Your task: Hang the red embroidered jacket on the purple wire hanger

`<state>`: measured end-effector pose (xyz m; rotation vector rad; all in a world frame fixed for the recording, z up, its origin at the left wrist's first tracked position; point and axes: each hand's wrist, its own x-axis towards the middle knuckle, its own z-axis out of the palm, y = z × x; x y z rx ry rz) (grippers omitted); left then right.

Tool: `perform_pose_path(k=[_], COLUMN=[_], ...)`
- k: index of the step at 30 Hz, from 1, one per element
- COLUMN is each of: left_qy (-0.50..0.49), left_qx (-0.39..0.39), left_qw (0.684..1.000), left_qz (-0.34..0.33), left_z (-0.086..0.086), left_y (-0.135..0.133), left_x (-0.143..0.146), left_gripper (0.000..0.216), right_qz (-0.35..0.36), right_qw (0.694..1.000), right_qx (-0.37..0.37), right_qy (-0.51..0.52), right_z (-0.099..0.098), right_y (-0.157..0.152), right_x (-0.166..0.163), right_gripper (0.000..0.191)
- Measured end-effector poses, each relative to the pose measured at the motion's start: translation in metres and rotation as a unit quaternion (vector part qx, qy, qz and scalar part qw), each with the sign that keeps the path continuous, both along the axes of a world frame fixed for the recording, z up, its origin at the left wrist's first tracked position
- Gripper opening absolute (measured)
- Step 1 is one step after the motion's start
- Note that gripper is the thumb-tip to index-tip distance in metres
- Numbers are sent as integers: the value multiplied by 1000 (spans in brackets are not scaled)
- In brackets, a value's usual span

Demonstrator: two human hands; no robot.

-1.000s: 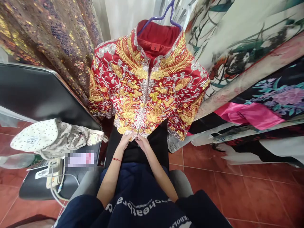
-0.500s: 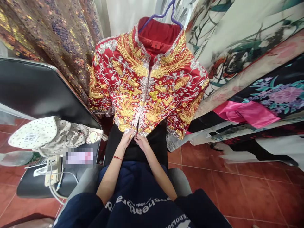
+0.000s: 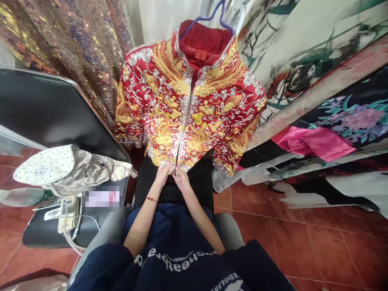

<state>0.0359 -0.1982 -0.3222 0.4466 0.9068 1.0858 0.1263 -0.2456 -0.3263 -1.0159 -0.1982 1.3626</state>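
A short red jacket (image 3: 198,118) with gold and silver embroidery hangs in front of me from a purple hanger (image 3: 205,18). Its stand collar is open and shows a red label (image 3: 201,55) with the letter S. My left hand (image 3: 164,174) pinches the lower front corner on the left side of the opening. Close beside it, my right hand (image 3: 181,178) pinches the matching corner on the right side. Both hands are closed on the hem, and a narrow gap runs between the two front edges. What the fingertips cover is hidden.
A black chair (image 3: 54,109) on the left bears a dotted cloth bag (image 3: 87,171), a power strip (image 3: 68,214) with cables and a blurred-out item. Sequined fabric (image 3: 81,44) hangs behind it. Floral garments (image 3: 303,60) line the right. Red tiles (image 3: 291,242) cover the floor.
The view has shifted slightly. Both hands stay at the jacket's lower front corners with almost no movement.
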Motion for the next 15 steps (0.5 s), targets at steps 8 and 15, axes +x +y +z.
perform_pose_path(k=[8,15], left_qy=[51,87], left_qx=[35,48], left_qw=[998,995], left_qz=[0,-16], left_z=[10,13], left_y=[-3,-1], left_x=[0,-1], left_gripper=[63,61], right_qz=[-51,-48], right_qw=[997,996], right_qx=[-16,-19], right_qy=[-57,-70], right_z=[5,14], right_y=[0,-2], right_x=[-5,1], right_gripper=[26,26])
